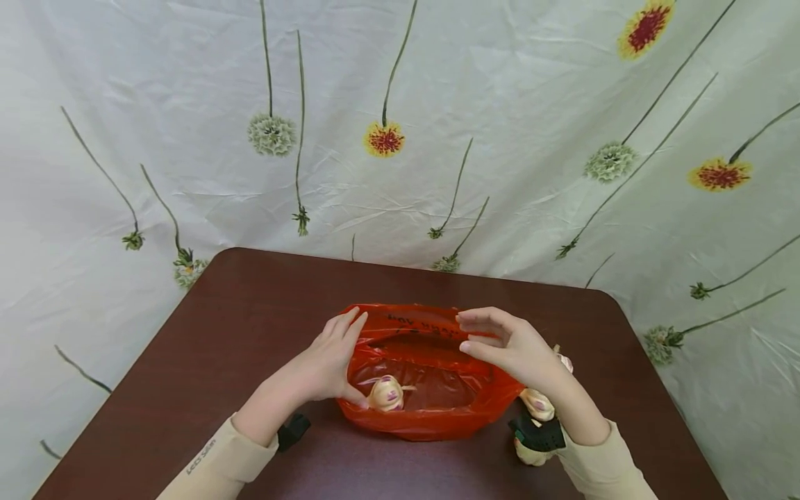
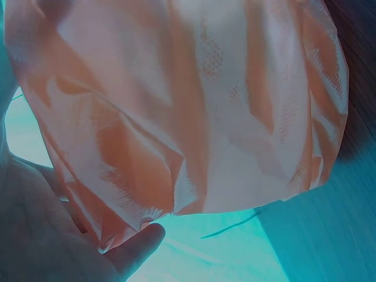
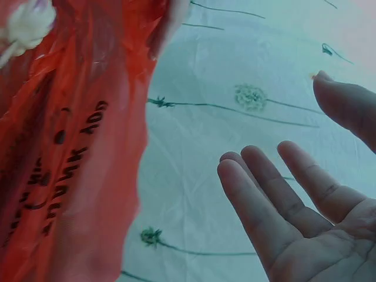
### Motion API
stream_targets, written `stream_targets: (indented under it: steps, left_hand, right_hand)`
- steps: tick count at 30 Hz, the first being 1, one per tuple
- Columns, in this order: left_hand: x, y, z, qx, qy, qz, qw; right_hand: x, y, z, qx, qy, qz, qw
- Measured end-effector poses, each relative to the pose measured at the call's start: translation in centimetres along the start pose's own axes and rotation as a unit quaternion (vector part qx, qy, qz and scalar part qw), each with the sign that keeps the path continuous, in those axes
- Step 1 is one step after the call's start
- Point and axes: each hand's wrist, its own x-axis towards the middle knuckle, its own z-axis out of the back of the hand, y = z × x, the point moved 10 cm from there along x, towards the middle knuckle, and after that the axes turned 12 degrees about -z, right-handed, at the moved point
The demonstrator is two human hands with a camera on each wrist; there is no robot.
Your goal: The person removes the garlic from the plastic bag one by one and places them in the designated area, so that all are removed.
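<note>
A red plastic bag (image 1: pixel 425 425) with black print lies on the table, its mouth spread wide. Inside at the left is a garlic bulb (image 1: pixel 386 394), also visible as a pale garlic bulb (image 3: pixel 29 23) in the right wrist view. My left hand (image 1: pixel 328 357) grips the bag's left side, the bag's edge running between thumb (image 2: pixel 141 247) and fingers. Over the bag's right side my right hand (image 1: pixel 500 340) hovers with fingers loosely bent and nothing in them. The right wrist view shows that hand (image 3: pixel 317 217) apart from the bag.
More garlic bulbs (image 1: pixel 537 405) lie right of the bag, partly hidden by my right forearm and the black wrist strap (image 1: pixel 539 436). The dark brown table (image 1: pixel 250 312) has rounded far corners. Behind it hangs a white flowered cloth (image 1: pixel 337 83).
</note>
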Motion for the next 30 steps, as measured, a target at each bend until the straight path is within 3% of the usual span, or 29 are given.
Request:
stream_targets:
  steps: [6, 11, 21, 30]
  left_hand:
    - [0.0, -0.1, -0.1, 0.003, 0.002, 0.005, 1.0]
    - [0.0, 0.0, -0.2, 0.003, 0.005, 0.007, 1.0]
    - [-0.1, -0.1, -0.4, -0.008, 0.014, 0.018, 0.9997]
    - [0.1, -0.3, -0.4, -0.004, 0.009, 0.01, 0.9999]
  right_hand:
    - [2.2, 2.9, -0.7, -0.012, 0.004, 0.017, 1.0]
    - [4.3, 3.3, -2.4, -0.017, 0.02, 0.008, 1.0]
    - [7.4, 0.6, -7.3, -0.108, 0.064, -0.001, 0.992]
    - [8.3, -2.7, -11.7, -0.216, 0.137, -0.046, 0.966]
